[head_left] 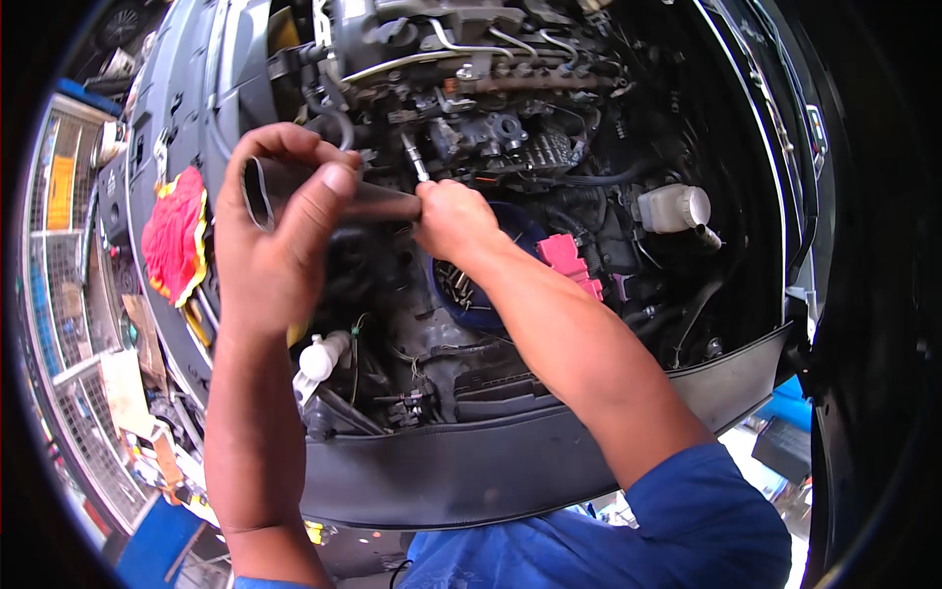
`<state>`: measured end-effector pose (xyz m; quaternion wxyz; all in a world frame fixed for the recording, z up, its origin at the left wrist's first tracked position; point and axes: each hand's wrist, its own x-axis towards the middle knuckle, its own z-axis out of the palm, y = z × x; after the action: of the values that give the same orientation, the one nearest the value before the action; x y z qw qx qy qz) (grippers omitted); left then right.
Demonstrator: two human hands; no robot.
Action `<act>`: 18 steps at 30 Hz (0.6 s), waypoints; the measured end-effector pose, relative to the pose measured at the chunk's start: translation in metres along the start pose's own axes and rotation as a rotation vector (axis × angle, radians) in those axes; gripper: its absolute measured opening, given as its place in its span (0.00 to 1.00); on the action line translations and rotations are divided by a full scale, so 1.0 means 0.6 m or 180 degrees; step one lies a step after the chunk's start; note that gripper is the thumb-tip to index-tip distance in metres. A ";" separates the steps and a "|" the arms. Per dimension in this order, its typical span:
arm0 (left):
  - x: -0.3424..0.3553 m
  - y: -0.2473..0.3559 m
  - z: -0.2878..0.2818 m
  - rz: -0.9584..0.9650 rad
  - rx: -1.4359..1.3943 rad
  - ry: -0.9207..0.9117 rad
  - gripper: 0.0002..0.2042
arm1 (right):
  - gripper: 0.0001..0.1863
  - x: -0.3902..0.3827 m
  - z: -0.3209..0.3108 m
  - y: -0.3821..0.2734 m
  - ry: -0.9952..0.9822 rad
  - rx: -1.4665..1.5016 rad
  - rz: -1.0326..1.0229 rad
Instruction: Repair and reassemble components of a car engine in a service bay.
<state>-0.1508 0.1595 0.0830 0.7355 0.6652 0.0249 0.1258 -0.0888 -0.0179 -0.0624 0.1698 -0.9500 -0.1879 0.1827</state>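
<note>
My left hand (270,231) is closed around a dark, hollow tube (383,202), its wide oval opening turned to the left. The tube runs rightward, and its narrow end meets my right hand (459,221). That hand is closed at the lower end of a chrome socket extension (415,157), which slants up toward the engine (491,133). My fingers hide the join between tube and chrome tool. Below my right wrist, a dark blue bowl (442,304) holds several small metal parts, and a pink-red block (564,257) lies beside my right forearm.
A red and yellow cloth (177,236) hangs over the left fender. A white reservoir with a round cap (675,208) stands at right, and a white filler neck (319,358) rises at lower left. The grey front panel (461,471) crosses before me. Mesh shelving (64,294) stands far left.
</note>
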 end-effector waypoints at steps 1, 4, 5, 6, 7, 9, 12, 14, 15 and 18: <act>-0.028 0.014 0.000 -0.0056 -0.0277 -0.0025 0.15 | 0.13 -0.013 -0.006 0.002 0.0035 -0.0097 -0.0091; -0.107 0.045 -0.016 0.0330 0.0307 -0.0233 0.18 | 0.14 -0.051 -0.031 0.002 0.0182 -0.0496 -0.0278; -0.135 0.046 -0.016 0.0559 0.0017 -0.0174 0.19 | 0.14 -0.065 -0.042 -0.003 0.0562 -0.0438 -0.0516; -0.165 0.055 -0.036 0.0875 0.0562 -0.0373 0.21 | 0.14 -0.075 -0.052 -0.011 0.0894 -0.0364 -0.0672; -0.201 0.066 -0.056 0.0865 0.0743 -0.0523 0.24 | 0.14 -0.078 -0.064 -0.022 0.1316 -0.0277 -0.1184; -0.275 0.079 -0.083 0.0749 0.0854 -0.0578 0.28 | 0.17 -0.081 -0.084 -0.055 0.1561 -0.0238 -0.1387; -0.365 0.058 -0.112 0.0777 0.0824 -0.0231 0.33 | 0.17 -0.055 -0.091 -0.128 0.1620 -0.0242 -0.1858; -0.413 0.043 -0.148 0.0716 0.1250 0.0006 0.34 | 0.10 -0.024 -0.078 -0.189 0.1667 -0.0145 -0.2310; -0.433 0.033 -0.166 0.0665 0.1490 0.0221 0.34 | 0.07 -0.004 -0.065 -0.225 0.1675 -0.0041 -0.2408; -0.464 -0.008 -0.216 0.0699 0.1974 0.0842 0.34 | 0.10 0.048 -0.033 -0.324 0.1098 -0.0242 -0.2698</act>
<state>-0.4456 0.2245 0.0275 0.4711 0.8336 0.0853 0.2756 -0.1132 0.1589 0.0228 0.2235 -0.8114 -0.5354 -0.0707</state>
